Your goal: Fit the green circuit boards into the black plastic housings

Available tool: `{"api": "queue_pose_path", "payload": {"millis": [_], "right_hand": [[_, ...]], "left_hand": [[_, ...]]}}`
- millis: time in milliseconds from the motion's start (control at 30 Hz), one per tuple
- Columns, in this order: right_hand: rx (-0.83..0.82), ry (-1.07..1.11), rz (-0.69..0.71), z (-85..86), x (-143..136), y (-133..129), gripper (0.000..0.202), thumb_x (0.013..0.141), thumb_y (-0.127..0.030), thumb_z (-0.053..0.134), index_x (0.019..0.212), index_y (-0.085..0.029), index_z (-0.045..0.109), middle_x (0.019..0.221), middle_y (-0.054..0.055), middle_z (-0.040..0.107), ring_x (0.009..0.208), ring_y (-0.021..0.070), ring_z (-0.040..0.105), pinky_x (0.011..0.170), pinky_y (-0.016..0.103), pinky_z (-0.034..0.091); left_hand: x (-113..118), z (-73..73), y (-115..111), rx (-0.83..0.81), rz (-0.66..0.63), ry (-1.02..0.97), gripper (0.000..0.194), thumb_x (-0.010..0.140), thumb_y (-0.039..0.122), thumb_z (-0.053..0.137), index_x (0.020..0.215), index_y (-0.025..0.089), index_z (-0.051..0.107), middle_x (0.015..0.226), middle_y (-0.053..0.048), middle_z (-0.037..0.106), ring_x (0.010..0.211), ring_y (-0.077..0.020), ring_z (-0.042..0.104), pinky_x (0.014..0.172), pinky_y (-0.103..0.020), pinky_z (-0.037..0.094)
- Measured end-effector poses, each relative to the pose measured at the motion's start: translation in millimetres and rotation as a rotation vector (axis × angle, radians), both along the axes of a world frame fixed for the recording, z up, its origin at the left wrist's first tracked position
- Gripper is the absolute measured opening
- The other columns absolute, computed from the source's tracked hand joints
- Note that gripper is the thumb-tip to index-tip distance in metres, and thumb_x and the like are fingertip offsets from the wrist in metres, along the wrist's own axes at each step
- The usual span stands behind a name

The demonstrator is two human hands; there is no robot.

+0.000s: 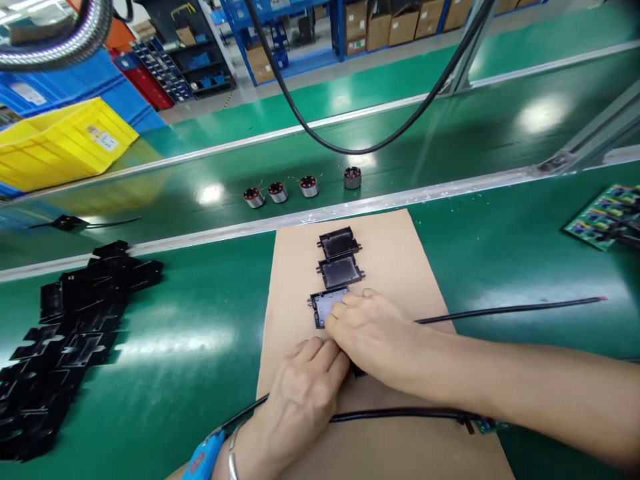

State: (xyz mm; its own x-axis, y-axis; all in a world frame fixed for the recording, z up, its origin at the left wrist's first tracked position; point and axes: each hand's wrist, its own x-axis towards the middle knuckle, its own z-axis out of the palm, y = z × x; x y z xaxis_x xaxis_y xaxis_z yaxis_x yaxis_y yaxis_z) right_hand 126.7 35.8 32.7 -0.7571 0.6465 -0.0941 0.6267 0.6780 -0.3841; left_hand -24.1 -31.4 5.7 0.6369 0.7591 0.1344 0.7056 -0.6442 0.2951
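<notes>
My left hand (pixel 305 393) and my right hand (pixel 373 330) meet over a cardboard sheet (pixel 295 267), fingers curled down together. Both press on a black plastic case (pixel 358 371), mostly hidden beneath them; only a dark edge shows. A black cable (pixel 510 310) runs out to the right from under my right hand. Another black cable (pixel 395 415) passes beneath my left hand towards a green circuit board (pixel 493 425). Just beyond my fingers lies an open case with a pale grey inside (pixel 325 305). Two more open black cases (pixel 341 271) line up behind it.
Black plastic cases (pixel 85 313) lie heaped at left. Several motor stators (pixel 309 187) stand beyond the metal rail (pixel 225 232). Green circuit boards with wires (pixel 607 217) lie at right. A black cable (pixel 345 148) hangs overhead. A blue item (pixel 205 457) is by my left wrist.
</notes>
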Motion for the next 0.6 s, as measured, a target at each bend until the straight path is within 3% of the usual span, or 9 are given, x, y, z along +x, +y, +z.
{"api": "queue_pose_path", "payload": {"millis": [100,233,333,400,500,600], "right_hand": [[0.046,-0.013,-0.02,-0.7,7.8,-2.9,0.014,0.085,-0.003,0.053,0.082,-0.014,0.062,0.084,0.009,0.063,0.083,0.0238,0.056,0.078,0.037,0.04],[0.036,0.121,0.027,-1.5,45.9,-0.7,0.016,0.086,-0.022,0.067,0.075,-0.018,0.055,0.08,0.002,0.059,0.085,0.0195,0.053,0.073,0.029,0.041],[0.02,0.348,-0.082,-1.3,81.9,-3.7,0.013,0.093,-0.022,0.058,0.081,-0.018,0.054,0.084,0.002,0.057,0.087,0.0172,0.051,0.077,0.028,0.04],[0.034,0.388,-0.134,-1.3,101.0,-9.0,0.01,0.096,-0.021,0.051,0.087,-0.019,0.055,0.088,0.003,0.056,0.088,0.0184,0.05,0.079,0.031,0.04],[0.003,0.311,-0.103,-3.3,115.6,-18.1,0.008,0.095,-0.022,0.05,0.098,-0.019,0.056,0.093,0.004,0.056,0.091,0.0208,0.05,0.079,0.034,0.04],[-0.029,0.223,-0.152,-7.3,117.8,-23.2,0.012,0.093,-0.02,0.051,0.104,-0.018,0.055,0.098,0.006,0.057,0.094,0.0229,0.051,0.082,0.037,0.04]], "left_hand": [[0.4,-3.2,-1.3,0.038,-0.011,-0.002,0.027,0.086,-0.002,0.037,0.083,0.016,0.057,0.076,-0.005,0.056,0.067,-0.02,0.048,0.058,-0.032,0.046],[-4.9,-5.3,0.9,0.063,0.047,-0.052,0.02,0.093,0.008,0.044,0.079,0.016,0.056,0.074,-0.003,0.055,0.066,-0.0181,0.049,0.059,-0.031,0.047],[-8.6,-0.8,-1.4,-0.015,0.088,-0.08,0.011,0.095,0.015,0.048,0.089,0.016,0.058,0.082,-0.005,0.058,0.075,-0.0191,0.053,0.067,-0.033,0.05],[-7.3,5.7,-4.4,-0.052,0.102,-0.135,0.007,0.093,0.015,0.05,0.096,0.015,0.057,0.089,-0.007,0.059,0.082,-0.0204,0.054,0.073,-0.036,0.051],[1.8,16.4,-6.6,-0.031,0.014,-0.161,0.019,0.089,0.017,0.054,0.108,0.013,0.056,0.104,-0.01,0.059,0.094,-0.023,0.054,0.083,-0.039,0.051],[13.8,19.5,-5.6,0.007,-0.125,0.011,0.038,0.092,0.024,0.055,0.128,0.015,0.051,0.122,-0.009,0.058,0.106,-0.0269,0.052,0.092,-0.043,0.049]]}}
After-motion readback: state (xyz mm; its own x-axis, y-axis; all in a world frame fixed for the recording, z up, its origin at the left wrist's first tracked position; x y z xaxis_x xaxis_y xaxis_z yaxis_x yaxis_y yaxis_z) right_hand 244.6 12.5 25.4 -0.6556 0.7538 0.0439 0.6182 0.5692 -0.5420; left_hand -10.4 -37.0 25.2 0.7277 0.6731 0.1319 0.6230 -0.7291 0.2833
